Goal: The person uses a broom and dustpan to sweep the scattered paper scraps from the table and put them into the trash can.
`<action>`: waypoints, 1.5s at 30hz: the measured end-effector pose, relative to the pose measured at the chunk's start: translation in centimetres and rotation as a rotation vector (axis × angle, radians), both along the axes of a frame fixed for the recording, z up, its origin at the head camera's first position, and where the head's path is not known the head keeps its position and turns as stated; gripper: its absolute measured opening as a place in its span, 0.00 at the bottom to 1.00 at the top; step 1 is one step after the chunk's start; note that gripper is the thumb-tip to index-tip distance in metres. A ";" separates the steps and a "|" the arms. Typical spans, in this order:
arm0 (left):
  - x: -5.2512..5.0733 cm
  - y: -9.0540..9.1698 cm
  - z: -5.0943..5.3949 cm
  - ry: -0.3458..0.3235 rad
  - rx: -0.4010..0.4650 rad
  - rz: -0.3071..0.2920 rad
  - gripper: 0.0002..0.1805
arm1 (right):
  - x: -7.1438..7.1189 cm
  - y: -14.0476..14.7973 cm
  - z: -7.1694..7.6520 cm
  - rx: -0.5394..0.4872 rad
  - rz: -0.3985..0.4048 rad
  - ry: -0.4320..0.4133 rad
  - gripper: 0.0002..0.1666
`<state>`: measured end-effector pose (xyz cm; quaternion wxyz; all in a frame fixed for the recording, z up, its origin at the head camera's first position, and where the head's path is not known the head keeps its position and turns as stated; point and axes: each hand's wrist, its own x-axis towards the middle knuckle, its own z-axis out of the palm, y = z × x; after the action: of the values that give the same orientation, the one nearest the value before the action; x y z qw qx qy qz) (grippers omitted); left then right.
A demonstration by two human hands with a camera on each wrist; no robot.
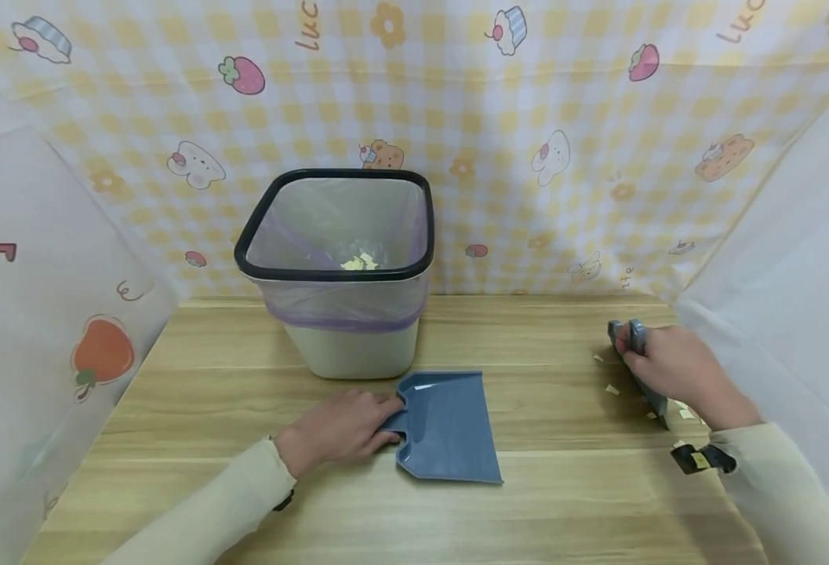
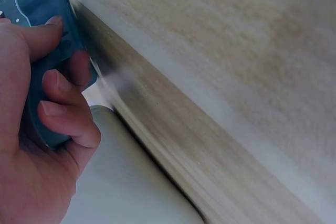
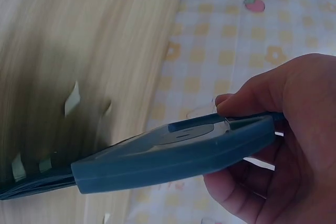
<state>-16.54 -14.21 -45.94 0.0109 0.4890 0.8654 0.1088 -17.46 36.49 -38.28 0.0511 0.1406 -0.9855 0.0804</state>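
My left hand (image 1: 339, 428) grips the short handle of a blue-grey dustpan (image 1: 449, 428), which lies flat on the table with its wide edge facing right. In the left wrist view the fingers curl round the handle of this dustpan (image 2: 44, 1). At the table's right side my right hand (image 1: 682, 373) holds a matching blue hand brush (image 1: 638, 336) by its handle, bristles down and tilted. Small pale yellow paper scraps (image 1: 612, 389) lie around the brush; the right wrist view shows a scrap (image 3: 72, 99) near the dark bristles (image 3: 37, 186).
Behind the dustpan stands a pale waste bin (image 1: 350, 349) with a black rim and a clear, purple-banded liner; yellow scraps (image 1: 360, 262) lie inside. A checked yellow cloth (image 1: 499, 118) hangs at the back of the wooden table (image 1: 527, 337). White cloth (image 1: 802, 314) hangs at both sides.
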 end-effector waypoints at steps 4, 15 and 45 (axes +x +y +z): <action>0.0 0.0 0.0 0.005 0.004 -0.006 0.13 | 0.4 -1.7 0.0 -0.029 0.026 -0.009 0.06; 0.0 0.0 -0.1 0.004 0.018 -0.010 0.12 | 2.0 -5.4 0.4 -0.106 0.188 0.015 0.08; 0.1 0.1 -0.2 0.028 0.010 -0.008 0.13 | 3.7 -6.7 -0.4 -0.159 -0.068 0.087 0.05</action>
<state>-16.46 -14.13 -46.09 -0.0031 0.4939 0.8630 0.1063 -13.81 29.79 -38.67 0.1075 0.1059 -0.9770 0.1505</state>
